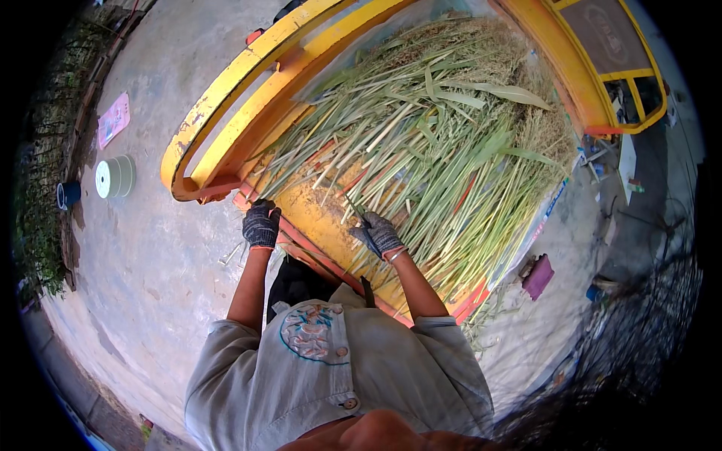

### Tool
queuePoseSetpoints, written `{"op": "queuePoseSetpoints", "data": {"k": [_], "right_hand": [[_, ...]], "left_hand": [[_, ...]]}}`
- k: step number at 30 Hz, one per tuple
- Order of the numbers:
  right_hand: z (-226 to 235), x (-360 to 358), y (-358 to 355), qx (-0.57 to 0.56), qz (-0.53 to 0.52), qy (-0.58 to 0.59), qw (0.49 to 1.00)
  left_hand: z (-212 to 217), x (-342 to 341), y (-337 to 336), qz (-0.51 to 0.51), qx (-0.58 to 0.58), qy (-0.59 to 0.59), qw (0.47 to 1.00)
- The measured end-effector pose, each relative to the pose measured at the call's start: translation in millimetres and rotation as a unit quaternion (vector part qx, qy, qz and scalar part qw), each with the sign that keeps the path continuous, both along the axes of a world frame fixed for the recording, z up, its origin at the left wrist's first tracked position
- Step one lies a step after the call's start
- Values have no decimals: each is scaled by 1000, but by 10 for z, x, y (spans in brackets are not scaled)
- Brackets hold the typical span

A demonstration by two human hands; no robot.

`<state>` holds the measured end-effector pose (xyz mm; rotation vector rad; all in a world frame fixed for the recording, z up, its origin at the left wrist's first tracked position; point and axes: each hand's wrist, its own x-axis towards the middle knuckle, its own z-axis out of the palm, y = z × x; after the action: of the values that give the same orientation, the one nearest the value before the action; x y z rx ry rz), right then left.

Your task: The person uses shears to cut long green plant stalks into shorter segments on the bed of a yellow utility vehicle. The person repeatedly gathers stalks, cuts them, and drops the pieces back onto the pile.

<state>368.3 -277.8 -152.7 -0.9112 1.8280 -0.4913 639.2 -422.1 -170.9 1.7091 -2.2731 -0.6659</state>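
Note:
My left hand (pixel 262 223), in a dark grey knit glove with an orange cuff, is closed at the near left edge of an orange-yellow cart bed (pixel 303 213). What it holds, if anything, is hidden. Over the bed, to the right, my right hand (pixel 382 234) wears a matching glove. It is closed around a thin, dark, knife-like tool (pixel 367 234), whose tip points away toward the stalks. A thick layer of cut green stalks (pixel 444 169) lies across the bed, cut ends toward my hands and feathery seed heads (pixel 538 113) at the far right.
Curved yellow rails (pixel 248 90) bound the bed's left side; a yellow frame (pixel 602 68) rises at far right. On the concrete floor at left are a white-green spool (pixel 115 177), a blue container (pixel 68 195) and a pink sheet (pixel 113 120). A purple object (pixel 538 277) lies right.

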Motion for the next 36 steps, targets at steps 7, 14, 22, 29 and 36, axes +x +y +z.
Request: {"op": "queuePoseSetpoints", "data": {"k": [7, 14, 22, 29, 36], "right_hand": [[-517, 84, -820, 11, -30, -77, 997], [-424, -209, -938, 247, 31, -54, 967], [-527, -351, -789, 211, 46, -34, 976], [-128, -346, -745, 238, 6, -81, 968], [-459, -585, -61, 201, -57, -233, 950]], "left_hand": [[-493, -1156, -234, 20, 208, 216, 954], [-598, -1208, 339, 15, 157, 175, 972], [-858, -1245, -255, 19, 134, 141, 981], [-882, -1479, -285, -46, 215, 74, 973], [-870, -1422, 27, 32, 377, 360, 853]]}}
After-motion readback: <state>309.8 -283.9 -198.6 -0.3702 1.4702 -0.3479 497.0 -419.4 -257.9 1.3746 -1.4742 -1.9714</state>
